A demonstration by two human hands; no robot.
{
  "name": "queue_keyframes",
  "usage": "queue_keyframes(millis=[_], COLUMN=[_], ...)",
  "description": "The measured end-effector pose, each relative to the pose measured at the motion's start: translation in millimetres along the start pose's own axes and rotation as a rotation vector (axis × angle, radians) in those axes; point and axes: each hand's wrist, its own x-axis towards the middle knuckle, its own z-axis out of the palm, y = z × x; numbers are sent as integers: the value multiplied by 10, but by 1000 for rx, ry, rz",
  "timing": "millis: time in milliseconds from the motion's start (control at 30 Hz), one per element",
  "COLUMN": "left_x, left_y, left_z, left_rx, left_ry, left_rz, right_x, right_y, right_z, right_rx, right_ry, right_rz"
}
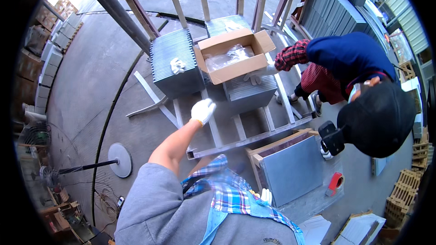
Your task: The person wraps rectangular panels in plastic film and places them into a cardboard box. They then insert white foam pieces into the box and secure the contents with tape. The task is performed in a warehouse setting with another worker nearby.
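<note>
Head view: near the cardboard carton [240, 69], seemingly propped by a panel stack [250, 97], left hand [203, 111] half-curled, empty; right hand [265, 196], can't tell.

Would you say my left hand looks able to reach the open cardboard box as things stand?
Probably yes: your white-gloved left hand is just short of the open cardboard box, and no obstacle shows between them, though depth is hard to judge.

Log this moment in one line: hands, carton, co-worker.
Left hand: gloved, over metal frame | Right hand: partly hidden by apron | Carton: open, clear plastic inside | Co-worker's hand: gloved, beside carton
</note>
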Motion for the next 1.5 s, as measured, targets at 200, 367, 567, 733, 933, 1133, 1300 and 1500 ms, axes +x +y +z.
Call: queue_keyframes(millis=[200,367,567,733,933,1133,1300,1500], left_x=[1578,2531,3217,3160,2115,1086,270,-471], left_y=[48,-19,-820,-670,318,773,1273,1384], left_z=[-383,-46,838,836,154,-15,-32,169], left_rx=[258,-108,-123,556,-548,-433,-165,-133], left_ry=[342,167,-24,-214,357,278,-134,-305], left_rz=[278,-349,-605,140,112,493,724,927], right_x=[1054,1116,1261,875,2076,3258,4256,4221], right_y=[-897,-1191,-1524,-1465,-1707,-1596,-1542,-1161], right_z=[-802,-990,-1266,-923,-1095,-948,-1012,-1113], right_rx=[184,135,166,170,394,875,1441,1526], right_ry=[-181,-306,-431,-293,-352,-255,-140,41], right_rz=[657,677,924,909,981,921,1216,1202])
